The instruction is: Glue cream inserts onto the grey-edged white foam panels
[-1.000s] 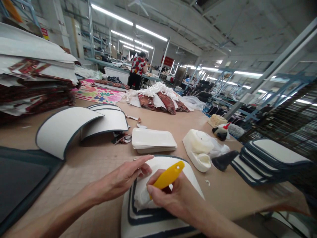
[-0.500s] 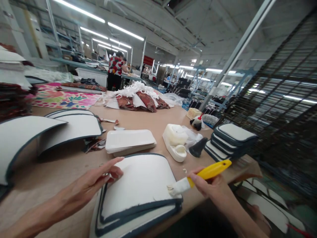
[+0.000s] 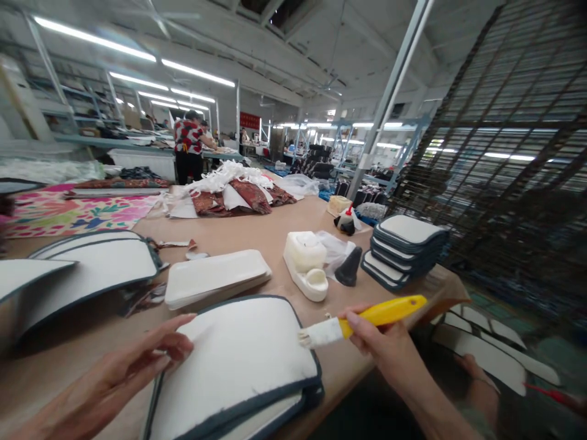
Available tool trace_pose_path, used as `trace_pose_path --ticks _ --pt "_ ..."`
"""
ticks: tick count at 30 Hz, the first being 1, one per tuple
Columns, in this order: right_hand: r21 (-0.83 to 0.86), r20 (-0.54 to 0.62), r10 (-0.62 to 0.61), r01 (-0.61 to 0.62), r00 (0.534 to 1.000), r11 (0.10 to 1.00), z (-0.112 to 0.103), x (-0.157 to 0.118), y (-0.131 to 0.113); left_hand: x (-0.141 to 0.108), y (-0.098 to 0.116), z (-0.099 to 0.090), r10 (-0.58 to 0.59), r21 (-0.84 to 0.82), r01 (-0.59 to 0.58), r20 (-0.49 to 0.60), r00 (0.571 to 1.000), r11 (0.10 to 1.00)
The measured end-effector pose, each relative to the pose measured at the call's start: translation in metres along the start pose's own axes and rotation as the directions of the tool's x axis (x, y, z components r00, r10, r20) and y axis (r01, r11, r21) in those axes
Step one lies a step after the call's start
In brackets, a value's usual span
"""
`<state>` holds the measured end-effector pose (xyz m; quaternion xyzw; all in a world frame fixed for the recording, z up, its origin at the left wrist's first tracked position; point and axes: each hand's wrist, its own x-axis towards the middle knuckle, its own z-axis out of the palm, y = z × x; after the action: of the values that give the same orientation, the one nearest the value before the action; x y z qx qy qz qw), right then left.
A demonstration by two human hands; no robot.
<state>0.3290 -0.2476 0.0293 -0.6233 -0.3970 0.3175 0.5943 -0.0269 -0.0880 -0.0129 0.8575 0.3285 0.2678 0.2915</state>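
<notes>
My right hand (image 3: 378,339) is closed around the yellow handle of a paintbrush (image 3: 325,332). Its whitish bristles are at the right edge of the top white panel (image 3: 243,348), which has a dark blue-grey border and lies on a stack of similar panels. At that panel's left edge my left hand (image 3: 151,363) rests with fingers loosely bent and apart, holding nothing. Beyond the stack lie flat white rectangular pieces (image 3: 217,275). Right of these stands a white plastic container (image 3: 305,263) with a cut-open top, beside a dark cone-shaped object (image 3: 348,267).
Curved white panels (image 3: 101,263) lie at left. A neat pile of bordered panels (image 3: 408,235) stands near the table's right edge. Patterned cloth and white strips (image 3: 233,189) are heaped behind. Another person's hand (image 3: 477,373) is at lower right, near more panels. A co-worker (image 3: 188,143) stands far back.
The view has swung a little to the right, so things sit further left. The brush has moved slightly away from me along the panel's right edge. My left hand stays at the left edge.
</notes>
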Motion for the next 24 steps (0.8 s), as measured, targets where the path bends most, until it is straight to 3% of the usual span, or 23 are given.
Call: trace_pose_path --ticks 2,4,6,9,11,13,15,18,21,24 --pt "0.091 0.055 -0.066 0.061 0.996 0.994 0.011 0.009 -0.006 0.011 0.004 -0.010 -0.068 -0.013 0.068 -0.026 0.997 0.998" --pt "0.133 0.167 -0.129 0.107 0.978 0.985 0.025 0.025 -0.011 0.024 -0.003 -0.019 -0.119 0.020 0.123 -0.119 0.986 0.992" --pt "0.113 0.313 -0.185 0.157 0.932 0.981 0.046 0.049 -0.014 0.038 -0.019 -0.023 -0.128 0.080 0.144 -0.176 0.976 0.986" --pt "-0.035 0.489 -0.232 0.285 0.841 0.958 0.083 0.088 -0.012 0.054 -0.050 -0.022 -0.158 0.131 0.172 -0.110 0.981 0.976" --pt "-0.241 0.576 -0.228 0.430 0.785 0.870 0.106 0.113 -0.005 0.061 -0.068 -0.018 -0.186 0.145 0.187 -0.020 0.982 0.972" --pt "-0.417 0.650 -0.221 0.584 0.728 0.697 0.123 0.136 0.008 0.066 -0.081 -0.017 -0.194 0.148 0.182 0.068 0.979 0.972" --pt "-0.483 0.723 -0.210 0.699 0.658 0.528 0.134 0.156 0.022 0.069 -0.090 -0.019 -0.187 0.126 0.170 0.137 0.973 0.977" --pt "-0.488 0.809 -0.151 0.791 0.569 0.368 0.141 0.179 0.043 0.073 -0.097 -0.025 -0.155 0.091 0.139 0.202 0.967 0.986" --pt "-0.486 0.839 -0.090 0.813 0.537 0.321 0.143 0.190 0.054 0.074 -0.105 -0.031 -0.104 0.095 0.083 0.244 0.964 0.992" --pt "-0.492 0.827 -0.093 0.794 0.554 0.357 0.141 0.194 0.055 0.075 -0.113 -0.033 -0.064 0.094 0.042 0.249 0.966 0.995"
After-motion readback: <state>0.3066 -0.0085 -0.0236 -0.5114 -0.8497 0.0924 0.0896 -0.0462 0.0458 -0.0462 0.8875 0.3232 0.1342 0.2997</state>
